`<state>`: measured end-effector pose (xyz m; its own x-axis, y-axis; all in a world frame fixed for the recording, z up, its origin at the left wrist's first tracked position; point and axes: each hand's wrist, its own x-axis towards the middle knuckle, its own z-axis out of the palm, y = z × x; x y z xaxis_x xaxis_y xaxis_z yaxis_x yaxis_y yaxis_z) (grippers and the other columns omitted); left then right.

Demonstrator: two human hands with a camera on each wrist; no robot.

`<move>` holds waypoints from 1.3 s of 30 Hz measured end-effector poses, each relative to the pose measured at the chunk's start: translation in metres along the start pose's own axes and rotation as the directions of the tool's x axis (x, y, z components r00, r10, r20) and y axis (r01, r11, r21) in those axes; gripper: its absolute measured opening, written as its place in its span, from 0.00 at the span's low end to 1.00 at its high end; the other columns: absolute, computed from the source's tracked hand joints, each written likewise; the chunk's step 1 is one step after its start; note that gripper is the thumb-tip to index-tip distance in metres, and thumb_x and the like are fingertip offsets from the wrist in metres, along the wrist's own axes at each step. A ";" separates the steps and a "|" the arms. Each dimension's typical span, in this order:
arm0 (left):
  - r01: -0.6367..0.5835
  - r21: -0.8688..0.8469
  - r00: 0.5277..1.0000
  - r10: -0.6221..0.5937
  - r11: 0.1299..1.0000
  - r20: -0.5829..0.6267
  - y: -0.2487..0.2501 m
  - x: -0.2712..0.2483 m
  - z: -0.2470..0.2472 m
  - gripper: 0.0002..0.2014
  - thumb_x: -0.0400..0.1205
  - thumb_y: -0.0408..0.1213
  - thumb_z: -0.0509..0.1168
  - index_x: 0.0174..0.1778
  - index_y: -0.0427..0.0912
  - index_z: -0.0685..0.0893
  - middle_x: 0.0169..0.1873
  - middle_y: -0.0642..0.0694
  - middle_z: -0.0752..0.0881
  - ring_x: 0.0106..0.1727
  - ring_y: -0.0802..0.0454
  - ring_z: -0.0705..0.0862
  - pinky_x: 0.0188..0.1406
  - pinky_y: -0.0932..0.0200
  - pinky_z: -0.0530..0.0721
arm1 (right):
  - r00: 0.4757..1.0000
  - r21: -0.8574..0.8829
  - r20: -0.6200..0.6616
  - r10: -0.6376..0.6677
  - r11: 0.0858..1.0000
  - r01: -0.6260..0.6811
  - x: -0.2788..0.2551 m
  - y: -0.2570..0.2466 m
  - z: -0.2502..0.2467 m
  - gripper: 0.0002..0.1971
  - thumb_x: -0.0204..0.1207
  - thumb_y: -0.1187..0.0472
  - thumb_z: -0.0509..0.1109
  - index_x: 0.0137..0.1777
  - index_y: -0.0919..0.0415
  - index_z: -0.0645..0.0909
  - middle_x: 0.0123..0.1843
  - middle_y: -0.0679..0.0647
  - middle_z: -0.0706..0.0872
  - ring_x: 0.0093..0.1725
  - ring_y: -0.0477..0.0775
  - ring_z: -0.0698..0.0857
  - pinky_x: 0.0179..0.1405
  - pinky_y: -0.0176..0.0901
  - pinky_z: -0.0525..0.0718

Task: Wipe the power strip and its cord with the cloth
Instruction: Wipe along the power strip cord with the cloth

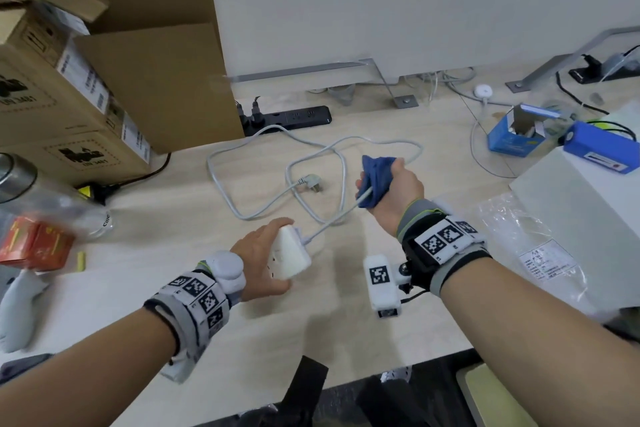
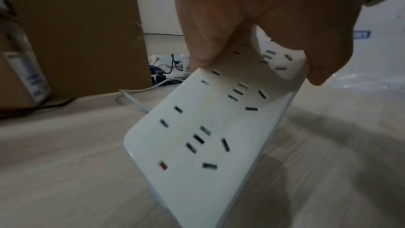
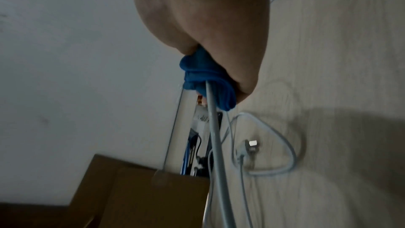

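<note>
My left hand [image 1: 266, 258] grips the white power strip [image 1: 291, 253] near the table's front middle, tilted up on one end; in the left wrist view the strip's socket face [image 2: 210, 127] shows, with thumb and fingers around its far end. The grey-white cord [image 1: 277, 149] runs from the strip up through my right hand [image 1: 398, 184], then loops over the table to its plug [image 1: 311, 182]. My right hand is closed around the blue cloth [image 1: 375, 177], which is wrapped round the cord [image 3: 213, 127]. The cloth [image 3: 210, 82] bulges out of the fist.
Cardboard boxes [image 1: 104, 80] stand at the left. A black power strip [image 1: 287, 118] lies by the wall. A blue box [image 1: 516, 135] and a blue battery pack [image 1: 599, 149] sit at the right, beside a white box [image 1: 581, 204] and a plastic bag [image 1: 533, 246]. A red box [image 1: 34, 243] is at far left.
</note>
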<state>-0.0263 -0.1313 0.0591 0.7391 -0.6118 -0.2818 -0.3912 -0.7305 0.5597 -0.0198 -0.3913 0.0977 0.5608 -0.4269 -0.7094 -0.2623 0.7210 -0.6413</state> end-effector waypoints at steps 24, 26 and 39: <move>-0.059 0.113 0.994 0.068 0.992 -0.080 0.034 0.035 0.008 0.36 0.60 0.54 0.72 0.62 0.48 0.69 0.47 0.50 0.78 0.46 0.45 0.78 0.45 0.52 0.77 | 1.000 -0.417 0.027 -0.010 0.909 0.020 -0.010 0.058 0.014 0.13 0.84 0.57 0.60 0.40 0.62 0.77 0.43 0.60 0.85 0.39 0.57 0.84 0.48 0.49 0.84; -0.095 0.200 0.994 0.103 0.975 -0.031 0.027 0.037 0.004 0.35 0.60 0.53 0.72 0.62 0.48 0.69 0.48 0.49 0.79 0.47 0.44 0.79 0.46 0.50 0.77 | 0.999 -0.381 0.031 -0.009 0.924 0.020 -0.009 0.050 0.008 0.15 0.86 0.59 0.58 0.36 0.60 0.73 0.36 0.57 0.81 0.34 0.54 0.82 0.45 0.45 0.84; -0.026 0.281 0.974 -0.039 0.959 0.223 -0.025 -0.001 0.023 0.38 0.67 0.59 0.67 0.72 0.65 0.58 0.54 0.55 0.76 0.54 0.49 0.78 0.54 0.54 0.77 | 0.999 -0.182 -0.044 0.003 0.983 -0.010 0.005 0.018 -0.018 0.12 0.89 0.57 0.51 0.51 0.63 0.73 0.31 0.60 0.76 0.27 0.60 0.78 0.37 0.56 0.83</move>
<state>-0.0292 -0.1193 0.0274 0.6127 -0.6350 -0.4706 -0.5486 -0.7703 0.3251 -0.0356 -0.3900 0.0774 0.5249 -0.4488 -0.7232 -0.4064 0.6144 -0.6763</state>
